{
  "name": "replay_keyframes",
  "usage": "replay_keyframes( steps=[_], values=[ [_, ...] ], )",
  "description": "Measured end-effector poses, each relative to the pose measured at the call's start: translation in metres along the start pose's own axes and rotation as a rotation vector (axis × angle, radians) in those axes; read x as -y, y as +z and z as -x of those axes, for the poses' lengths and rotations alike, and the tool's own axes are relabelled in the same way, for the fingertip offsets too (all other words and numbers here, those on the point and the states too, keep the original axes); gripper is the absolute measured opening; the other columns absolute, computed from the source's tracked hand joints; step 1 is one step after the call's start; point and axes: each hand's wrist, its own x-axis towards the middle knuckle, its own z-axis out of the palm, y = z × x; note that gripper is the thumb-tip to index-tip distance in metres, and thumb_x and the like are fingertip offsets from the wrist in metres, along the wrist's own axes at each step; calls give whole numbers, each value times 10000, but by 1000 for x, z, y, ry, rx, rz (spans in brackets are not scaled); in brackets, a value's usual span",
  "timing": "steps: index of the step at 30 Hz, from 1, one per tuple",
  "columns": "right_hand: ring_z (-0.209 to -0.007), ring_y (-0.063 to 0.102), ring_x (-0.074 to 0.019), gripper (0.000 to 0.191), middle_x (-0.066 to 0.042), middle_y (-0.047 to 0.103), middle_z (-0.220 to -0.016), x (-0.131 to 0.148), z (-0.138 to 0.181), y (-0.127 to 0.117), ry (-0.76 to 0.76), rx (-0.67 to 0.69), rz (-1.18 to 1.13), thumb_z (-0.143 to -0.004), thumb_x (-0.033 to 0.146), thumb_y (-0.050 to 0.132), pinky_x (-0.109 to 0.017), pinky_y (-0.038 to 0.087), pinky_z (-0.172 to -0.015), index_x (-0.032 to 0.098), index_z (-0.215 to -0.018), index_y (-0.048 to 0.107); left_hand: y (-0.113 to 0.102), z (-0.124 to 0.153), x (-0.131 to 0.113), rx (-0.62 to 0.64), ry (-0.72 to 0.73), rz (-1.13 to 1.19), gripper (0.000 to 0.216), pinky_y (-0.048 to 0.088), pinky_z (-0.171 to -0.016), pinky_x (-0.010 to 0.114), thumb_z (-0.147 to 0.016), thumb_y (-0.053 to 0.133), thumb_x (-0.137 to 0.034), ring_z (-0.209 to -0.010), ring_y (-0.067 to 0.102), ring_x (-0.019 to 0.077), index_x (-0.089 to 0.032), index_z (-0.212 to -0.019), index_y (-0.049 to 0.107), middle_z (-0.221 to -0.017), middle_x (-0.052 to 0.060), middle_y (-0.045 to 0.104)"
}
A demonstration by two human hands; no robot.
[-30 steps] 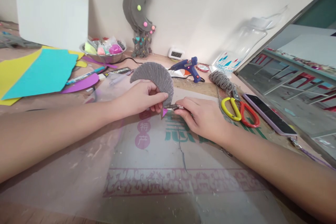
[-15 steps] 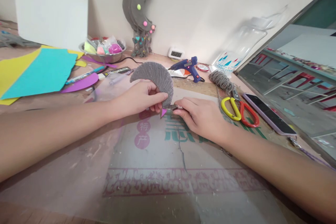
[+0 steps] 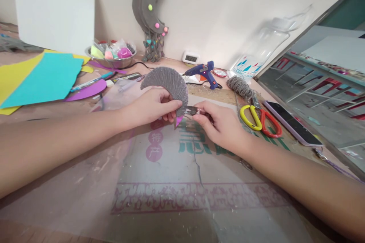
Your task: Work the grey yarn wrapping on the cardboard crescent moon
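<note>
Over the middle of the worktop (image 3: 172, 64), the left hand (image 3: 158, 104) has its grip closed on a grey crescent (image 3: 168, 78), purple tip (image 3: 178, 121) toward the near edge. The right hand (image 3: 221, 122) pinches a small dark tool (image 3: 192, 110) at the crescent's lower end. Toward the back edge are a bowl (image 3: 114, 63) and glue gun (image 3: 201, 69); along the right edge, yarn (image 3: 239, 87), scissors (image 3: 256, 103) and a phone (image 3: 293, 123).
</note>
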Motion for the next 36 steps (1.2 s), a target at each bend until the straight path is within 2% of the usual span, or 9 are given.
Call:
replay_keyframes(
  steps=[4, 7, 11, 15, 20, 29, 33, 36],
  values=[
    [-579, 470, -122, 237, 12, 535, -663, 3, -7, 1, 223, -44, -357, -819, 419, 587, -255, 345, -553, 187, -857, 562, 1, 0, 1, 27, 32, 15, 400, 454, -467, 186, -863, 511, -420, -508, 626, 106, -150, -605, 656, -569, 13, 693],
    [-612, 471, -123, 201, 13, 544, -699, 4, -13, 2, 319, 3, -571, -800, 386, 601, -265, 356, -587, 195, -854, 574, 3, 1, 0, 70, 67, 22, 389, 440, -469, 175, -864, 522, -412, -496, 601, 85, -147, -604, 636, -557, 3, 671],
    [-644, 450, -125, 202, 17, 505, -680, 1, -16, 2, 324, 100, -657, -817, 370, 573, -269, 344, -615, 192, -722, 555, 5, 3, 0, 77, 77, 41, 373, 413, -444, 178, -863, 531, -388, -469, 571, 76, -148, -582, 587, -538, -10, 630],
    [-608, 390, -110, 237, 35, 425, -634, -2, -15, 4, 325, 164, -715, -814, 382, 580, -258, 301, -578, 192, -683, 526, 5, 2, 3, 67, 139, 35, 355, 434, -502, 194, -866, 523, -393, -515, 582, 85, -153, -613, 591, -570, -13, 627],
    [-556, 310, -83, 246, 60, 342, -603, 2, -16, 6, 297, 74, -858, -821, 378, 582, -243, 267, -552, 190, -687, 496, 6, 4, 4, 109, 242, -118, 364, 373, -496, 196, -863, 507, -461, -537, 509, 79, -163, -681, 610, -587, -29, 564],
    [-527, 257, -68, 257, 70, 305, -609, 2, -16, 5, 314, 71, -830, -829, 388, 567, -233, 251, -518, 186, -700, 473, 7, 10, -2, 143, 203, -123, 283, 350, -505, 204, -876, 463, -341, -525, 457, 76, -170, -659, 525, -575, -45, 492],
    [-532, 272, -77, 240, 63, 322, -606, 2, -16, 4, 315, 86, -805, -823, 409, 567, -231, 257, -507, 190, -742, 513, 6, 9, -3, 134, 208, -111, 290, 331, -475, 204, -872, 471, -354, -494, 432, 74, -173, -650, 516, -559, -45, 483],
    [-549, 296, -83, 216, 51, 338, -621, 3, -16, 3, 306, 114, -743, -840, 375, 551, -235, 268, -517, 193, -731, 511, 6, 9, -2, 169, 150, -66, 290, 326, -442, 201, -881, 459, -380, -461, 436, 70, -176, -687, 529, -568, -41, 514]
  ],
)
